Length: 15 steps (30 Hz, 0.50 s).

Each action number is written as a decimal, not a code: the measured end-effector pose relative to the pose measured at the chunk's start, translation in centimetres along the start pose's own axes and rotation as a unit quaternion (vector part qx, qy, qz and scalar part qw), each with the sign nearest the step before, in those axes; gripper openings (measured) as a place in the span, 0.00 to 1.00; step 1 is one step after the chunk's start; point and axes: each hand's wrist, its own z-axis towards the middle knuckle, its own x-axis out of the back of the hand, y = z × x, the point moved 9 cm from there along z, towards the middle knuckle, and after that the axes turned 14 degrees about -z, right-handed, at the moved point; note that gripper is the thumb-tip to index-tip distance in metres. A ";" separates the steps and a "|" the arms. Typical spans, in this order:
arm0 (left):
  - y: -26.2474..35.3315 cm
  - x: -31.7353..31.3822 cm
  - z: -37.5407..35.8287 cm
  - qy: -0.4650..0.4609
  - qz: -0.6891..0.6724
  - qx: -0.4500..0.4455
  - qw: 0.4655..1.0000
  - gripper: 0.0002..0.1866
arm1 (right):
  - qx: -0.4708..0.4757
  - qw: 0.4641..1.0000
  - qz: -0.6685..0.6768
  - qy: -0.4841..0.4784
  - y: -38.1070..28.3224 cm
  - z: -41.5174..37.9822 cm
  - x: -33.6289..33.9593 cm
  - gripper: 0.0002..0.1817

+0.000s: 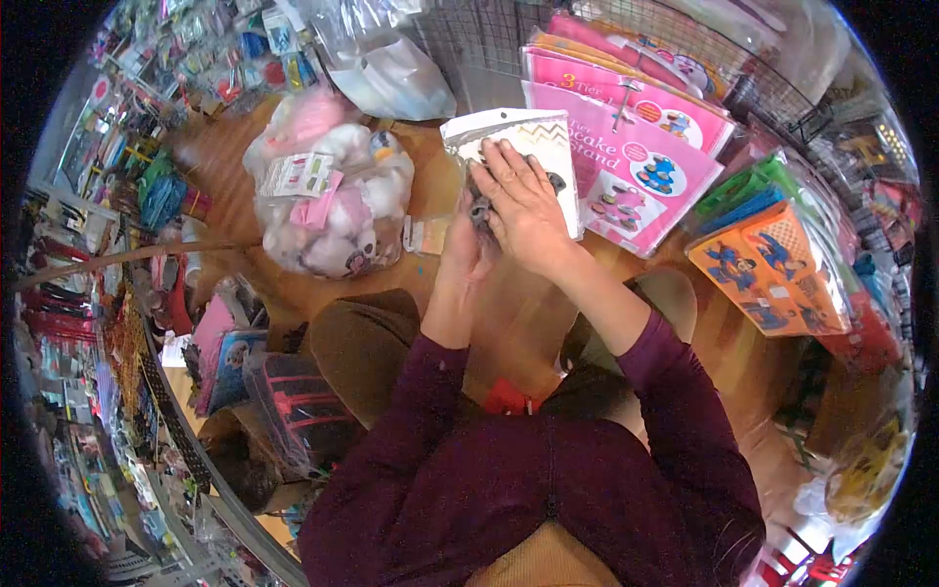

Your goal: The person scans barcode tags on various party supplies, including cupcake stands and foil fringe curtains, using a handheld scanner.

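A flat clear-plastic packet point(548, 132) with a white card, a grey zigzag print and dark shapes is held up in front of me. My right hand point(523, 205) lies flat across its face, fingers stretched out and slightly apart. At the packet's lower left edge, my left hand point(468, 245) supports it, its fingers mostly hidden behind the packet. Just to the right stand pink cupcake-stand packs point(636, 176), partly behind the packet.
A clear bag of plush toys point(337, 201) sits on the wooden floor at left. Orange printed packs point(768, 269) lie at right, near a wire rack point(773, 73). A whitish plastic bag point(396, 78) is at the back. Crowded merchandise lines the left side.
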 end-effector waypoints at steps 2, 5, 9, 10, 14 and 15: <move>-0.2 -0.4 -0.5 0.002 0.069 -0.024 0.997 0.22 | -0.027 0.998 -0.021 0.054 1.5 0.6 1.0 0.27; -1.3 -0.3 -2.0 0.021 0.246 -0.041 0.968 0.23 | -0.100 0.983 0.065 0.141 6.0 1.4 1.8 0.25; -2.7 -0.5 -2.5 0.006 0.140 -0.029 0.990 0.26 | -0.136 0.975 0.130 0.122 7.2 1.0 0.4 0.20; -1.8 0.4 -2.4 0.028 0.175 -0.061 0.982 0.22 | -0.100 0.980 0.120 0.120 5.8 0.8 0.3 0.21; 2.4 -0.8 -2.7 0.117 0.173 -0.086 0.974 0.20 | 0.037 0.991 0.112 0.057 -1.4 -1.0 0.0 0.28; 2.5 -0.7 -2.5 0.117 0.175 -0.085 0.974 0.20 | 0.033 0.991 0.129 0.014 -2.4 -1.3 -0.2 0.31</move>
